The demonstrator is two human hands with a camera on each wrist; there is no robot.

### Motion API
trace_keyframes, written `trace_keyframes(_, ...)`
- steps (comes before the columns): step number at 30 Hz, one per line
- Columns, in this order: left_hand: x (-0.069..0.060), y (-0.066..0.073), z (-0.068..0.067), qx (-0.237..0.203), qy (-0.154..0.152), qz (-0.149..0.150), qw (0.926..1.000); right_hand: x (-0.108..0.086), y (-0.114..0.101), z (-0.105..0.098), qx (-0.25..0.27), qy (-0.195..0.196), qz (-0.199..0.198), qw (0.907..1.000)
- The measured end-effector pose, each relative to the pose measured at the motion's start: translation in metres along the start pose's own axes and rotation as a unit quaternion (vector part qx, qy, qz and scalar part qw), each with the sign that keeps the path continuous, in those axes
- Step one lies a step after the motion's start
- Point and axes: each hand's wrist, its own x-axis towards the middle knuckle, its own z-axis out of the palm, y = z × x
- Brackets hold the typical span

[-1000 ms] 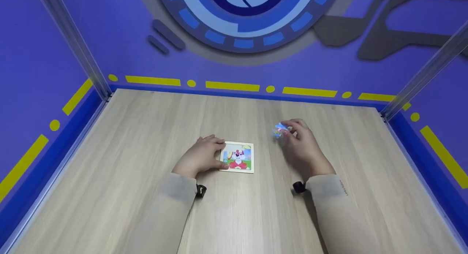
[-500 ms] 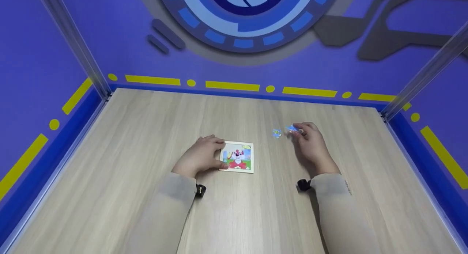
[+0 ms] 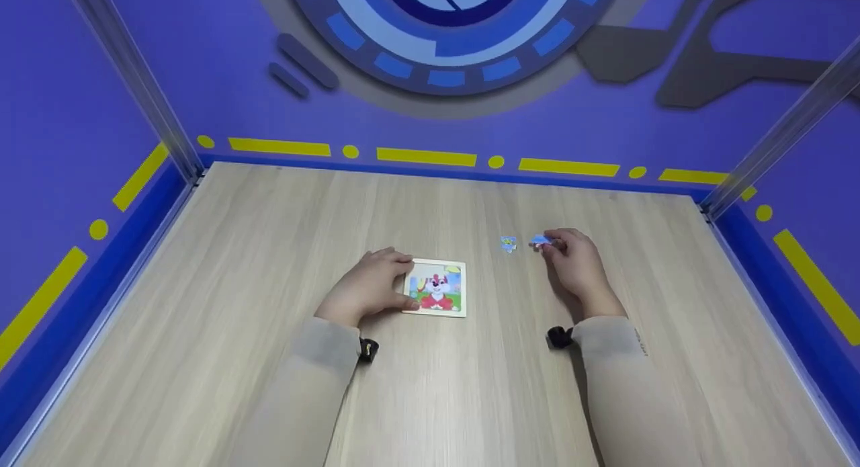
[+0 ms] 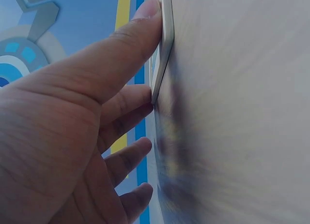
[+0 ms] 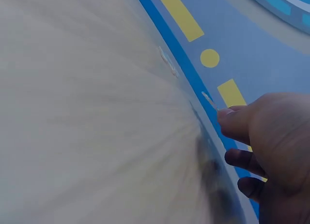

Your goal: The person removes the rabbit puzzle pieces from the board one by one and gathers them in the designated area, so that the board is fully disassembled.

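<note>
Pinching a blue puzzle piece (image 3: 539, 240), the right hand (image 3: 579, 269) appears at the fitting step; the next move likely calls for turning the piece to match. The left hand (image 3: 369, 287) grips the left side of the framed puzzle (image 3: 440, 291) on the table (image 3: 437, 386): red-and-white animal (image 3: 436, 285), pale patch (image 3: 425, 271) at far left. A second piece (image 3: 508, 244) lies between.

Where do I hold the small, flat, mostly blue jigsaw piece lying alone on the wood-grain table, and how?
I'd pinch the lone blue jigsaw piece by opposite edges, from above and the right: it lies flat and thin, uncovered all round. The bare right hand is nearer, but it pinches another blue jigsaw piece, so put that down first.
</note>
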Motion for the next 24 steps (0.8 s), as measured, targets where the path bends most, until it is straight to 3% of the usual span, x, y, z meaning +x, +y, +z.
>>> trace_keyframes(11,0.0007,0.0006,-0.0008,0.0,-0.001,-0.005,1.0,-0.0003,0.0024,0.001,-0.02,0.008,-0.015,0.9997)
trace_keyframes(24,0.001,-0.0002,-0.0006,0.004,-0.003,0.002,1.0,0.0011,-0.0001,0.0013,-0.018,0.02,-0.002,0.9996)
